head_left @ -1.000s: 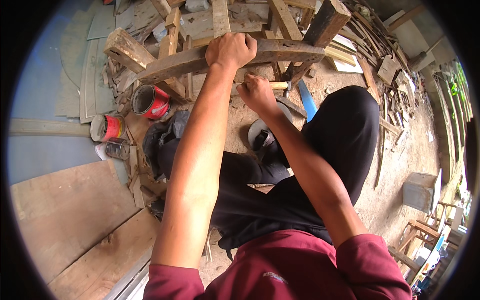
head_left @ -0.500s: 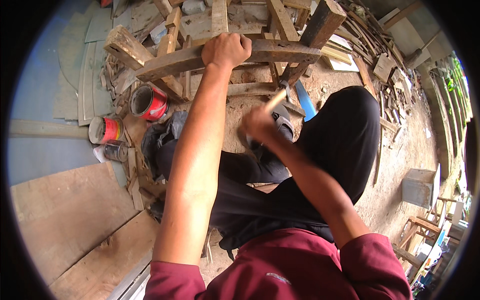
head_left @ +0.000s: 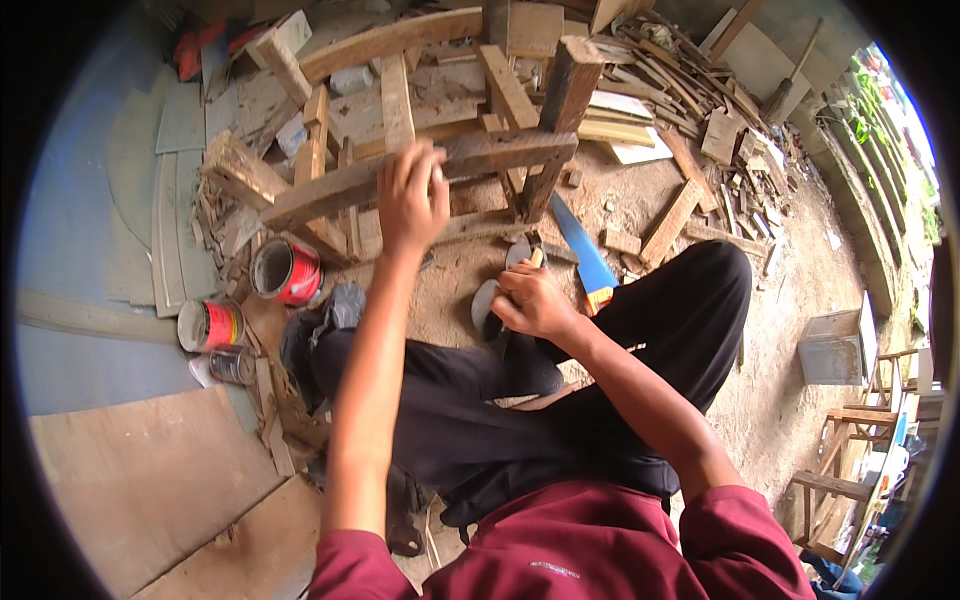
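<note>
A rough wooden frame of posts and rails stands on the ground in front of me, with a dark curved front rail (head_left: 500, 155). At the middle of that rail is my left hand (head_left: 412, 195), its fingers loosely stretched out over the wood and not wrapped round it. My right hand (head_left: 537, 300) is closed round the pale handle of a hammer (head_left: 536, 257), held low between my legs. The dark hammer head points away from me, towards the foot of the right post (head_left: 570, 85). My fist hides most of the handle.
A handsaw (head_left: 583, 245) with a blue blade lies right of the hammer. Red paint cans (head_left: 288, 272) and a small tin (head_left: 233, 365) stand at the left. Scrap wood (head_left: 680, 90) is heaped at the far right. Plywood boards (head_left: 150, 470) lie near left.
My left hand has loosened from a fist round the rail to extended fingers. My right hand with the hammer has stopped its blurred motion. The view has shifted, showing more of the frame's far side.
</note>
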`<action>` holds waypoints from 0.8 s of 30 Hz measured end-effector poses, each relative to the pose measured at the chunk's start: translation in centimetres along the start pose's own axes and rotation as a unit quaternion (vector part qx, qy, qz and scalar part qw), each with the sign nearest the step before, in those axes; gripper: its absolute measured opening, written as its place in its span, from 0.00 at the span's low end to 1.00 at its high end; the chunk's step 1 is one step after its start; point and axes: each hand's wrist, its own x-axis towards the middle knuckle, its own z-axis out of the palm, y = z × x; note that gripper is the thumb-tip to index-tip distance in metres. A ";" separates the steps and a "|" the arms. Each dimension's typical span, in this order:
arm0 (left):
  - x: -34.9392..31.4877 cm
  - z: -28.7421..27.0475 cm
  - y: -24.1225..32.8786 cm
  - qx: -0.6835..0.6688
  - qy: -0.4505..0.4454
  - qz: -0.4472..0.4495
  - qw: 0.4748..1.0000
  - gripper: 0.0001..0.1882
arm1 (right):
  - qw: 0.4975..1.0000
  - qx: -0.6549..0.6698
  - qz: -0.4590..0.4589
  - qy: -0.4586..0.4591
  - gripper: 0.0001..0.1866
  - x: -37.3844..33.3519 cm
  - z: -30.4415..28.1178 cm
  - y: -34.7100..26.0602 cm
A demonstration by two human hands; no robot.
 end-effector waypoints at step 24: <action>-17.5 1.0 7.9 -0.518 -0.372 -0.540 0.550 0.19 | 0.777 0.597 0.117 0.160 0.22 -3.0 -8.3 1.3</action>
